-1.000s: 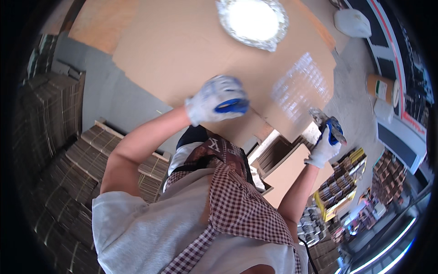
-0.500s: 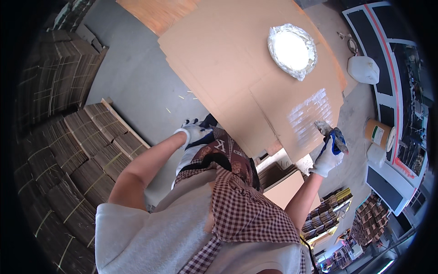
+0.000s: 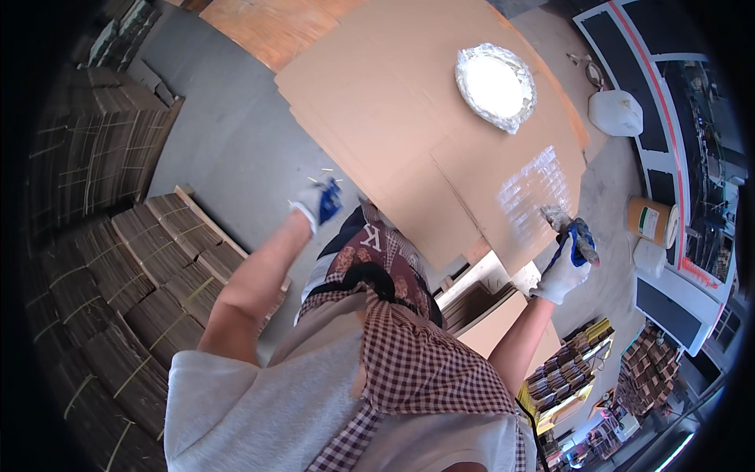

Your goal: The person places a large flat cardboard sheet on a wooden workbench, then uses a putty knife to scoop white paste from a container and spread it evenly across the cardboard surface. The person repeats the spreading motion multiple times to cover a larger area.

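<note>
My right hand [image 3: 565, 267], in a white glove with a blue palm, is closed around a grey, caked brush [image 3: 557, 219]. The tip of this brush is at the lower right of a patch of wet white glue [image 3: 536, 189] streaked over a large cardboard sheet [image 3: 377, 102]. Farther off on the sheet stands a round bowl [image 3: 495, 85] lined with crinkled clear film or foil, full of bright white stuff. My left hand [image 3: 319, 203], gloved alike, hangs in the air beside the sheet's left edge. Its fingers are blurred by motion, and I see nothing in it.
Strapped stacks of flat cardboard [image 3: 157, 267] fill the left side. An orange-brown wooden board [image 3: 267, 27] shows under the sheet's far end. On the right stand a white plastic jug [image 3: 616, 114], a brown drum [image 3: 654, 222] and a white-framed machine or partition [image 3: 668, 307].
My left hand has moved away from my apron, up and slightly left. My right hand keeps hold of the brush, almost in place. The view has shifted slightly.
</note>
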`<act>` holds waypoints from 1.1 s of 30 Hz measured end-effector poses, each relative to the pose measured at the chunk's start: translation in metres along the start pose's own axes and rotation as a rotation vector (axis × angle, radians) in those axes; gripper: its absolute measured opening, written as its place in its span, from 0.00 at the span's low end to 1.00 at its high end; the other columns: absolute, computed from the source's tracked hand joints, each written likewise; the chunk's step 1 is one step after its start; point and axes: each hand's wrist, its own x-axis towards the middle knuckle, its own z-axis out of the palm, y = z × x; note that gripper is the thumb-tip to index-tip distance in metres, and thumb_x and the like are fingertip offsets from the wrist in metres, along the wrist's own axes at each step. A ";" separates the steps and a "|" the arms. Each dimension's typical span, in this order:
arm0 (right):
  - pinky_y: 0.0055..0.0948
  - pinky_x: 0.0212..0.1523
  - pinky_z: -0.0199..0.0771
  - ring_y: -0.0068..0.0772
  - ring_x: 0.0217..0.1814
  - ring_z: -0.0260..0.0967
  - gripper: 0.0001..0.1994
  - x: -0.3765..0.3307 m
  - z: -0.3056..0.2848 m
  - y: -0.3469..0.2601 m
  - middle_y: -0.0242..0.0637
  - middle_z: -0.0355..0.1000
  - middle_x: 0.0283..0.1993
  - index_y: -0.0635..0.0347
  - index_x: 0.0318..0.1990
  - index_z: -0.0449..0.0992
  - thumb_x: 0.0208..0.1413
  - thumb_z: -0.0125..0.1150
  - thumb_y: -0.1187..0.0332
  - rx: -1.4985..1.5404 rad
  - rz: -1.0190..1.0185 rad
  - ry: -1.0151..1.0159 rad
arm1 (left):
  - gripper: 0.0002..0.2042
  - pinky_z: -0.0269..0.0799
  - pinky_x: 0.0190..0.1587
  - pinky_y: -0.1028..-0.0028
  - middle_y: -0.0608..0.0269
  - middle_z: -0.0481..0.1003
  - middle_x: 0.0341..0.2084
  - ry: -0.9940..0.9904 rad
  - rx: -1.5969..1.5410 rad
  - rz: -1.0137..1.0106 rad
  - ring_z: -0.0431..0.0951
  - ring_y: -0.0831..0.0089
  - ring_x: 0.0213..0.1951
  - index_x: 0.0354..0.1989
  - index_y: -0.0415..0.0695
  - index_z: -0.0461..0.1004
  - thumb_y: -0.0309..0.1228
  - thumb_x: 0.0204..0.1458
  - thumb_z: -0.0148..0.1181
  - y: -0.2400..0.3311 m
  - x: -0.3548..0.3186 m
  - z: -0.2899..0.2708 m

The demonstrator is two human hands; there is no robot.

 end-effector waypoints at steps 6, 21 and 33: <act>0.28 0.51 0.77 0.30 0.47 0.76 0.14 -0.012 -0.022 0.019 0.42 0.77 0.50 0.70 0.52 0.76 0.58 0.62 0.78 0.066 0.002 -0.033 | 0.24 0.68 0.47 0.50 0.60 0.72 0.51 -0.120 2.128 0.099 0.71 0.54 0.47 0.59 0.54 0.70 0.53 0.58 0.56 0.021 -0.057 -0.013; 0.29 0.50 0.79 0.31 0.48 0.76 0.14 -0.054 -0.070 0.029 0.44 0.77 0.50 0.72 0.52 0.74 0.58 0.60 0.81 0.227 0.023 0.001 | 0.20 0.65 0.60 0.58 0.55 0.75 0.52 -0.475 1.066 -0.199 0.73 0.55 0.54 0.60 0.44 0.69 0.37 0.60 0.52 -0.075 -0.180 0.065; 0.30 0.53 0.79 0.33 0.49 0.76 0.14 -0.050 -0.084 0.031 0.44 0.77 0.50 0.72 0.52 0.75 0.58 0.61 0.80 0.117 0.008 0.041 | 0.20 0.74 0.50 0.55 0.46 0.81 0.42 0.600 2.020 0.265 0.81 0.51 0.47 0.47 0.43 0.78 0.46 0.59 0.51 -0.031 -0.132 -0.145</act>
